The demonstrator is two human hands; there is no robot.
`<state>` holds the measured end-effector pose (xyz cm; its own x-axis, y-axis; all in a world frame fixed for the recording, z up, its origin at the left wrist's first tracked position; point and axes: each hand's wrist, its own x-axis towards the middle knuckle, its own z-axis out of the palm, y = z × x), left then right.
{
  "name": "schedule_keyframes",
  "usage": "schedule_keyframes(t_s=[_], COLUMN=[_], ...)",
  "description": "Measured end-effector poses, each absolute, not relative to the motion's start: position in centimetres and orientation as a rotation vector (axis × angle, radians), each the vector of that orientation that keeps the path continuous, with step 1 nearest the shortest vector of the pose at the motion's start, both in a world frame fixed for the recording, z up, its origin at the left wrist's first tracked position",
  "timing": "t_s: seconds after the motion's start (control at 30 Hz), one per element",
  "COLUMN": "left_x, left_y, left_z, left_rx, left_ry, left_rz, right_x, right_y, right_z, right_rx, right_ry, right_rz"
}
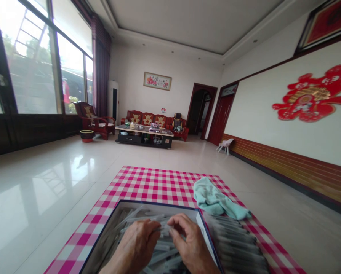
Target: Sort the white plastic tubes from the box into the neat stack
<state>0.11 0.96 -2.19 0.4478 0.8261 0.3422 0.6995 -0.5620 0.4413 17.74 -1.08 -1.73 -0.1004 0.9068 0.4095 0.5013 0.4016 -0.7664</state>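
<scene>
The left hand (pixel 134 245) and right hand (pixel 190 241) lie palm-down inside the open box (pixel 156 203), fingers curled, tips nearly meeting above the clear plastic tubes (pixel 161 255); any hold on a tube cannot be confirmed.

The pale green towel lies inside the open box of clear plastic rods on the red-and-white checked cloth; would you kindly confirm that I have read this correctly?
Not quite: the head view shows the pale green towel outside the open box of clear plastic rods, lying beyond the box's far right corner. It is still on the red-and-white checked cloth.
</scene>
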Motion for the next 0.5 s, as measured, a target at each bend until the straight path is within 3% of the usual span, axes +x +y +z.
schedule_keyframes(t_s=[0.17,0.5], left_x=[0.31,0.9], left_y=[0.71,0.66], left_z=[-1.86,-2.32], left_rx=[2.472,2.527], left_ry=[1.295,1.212], left_rz=[0.819,0.833], right_x=[18.06,18.78], right_y=[-1.29,-1.31], right_z=[-1.44,-0.94], right_rx=[-1.228,-1.238], right_ry=[-1.498,-1.409], right_rz=[0.941,1.042])
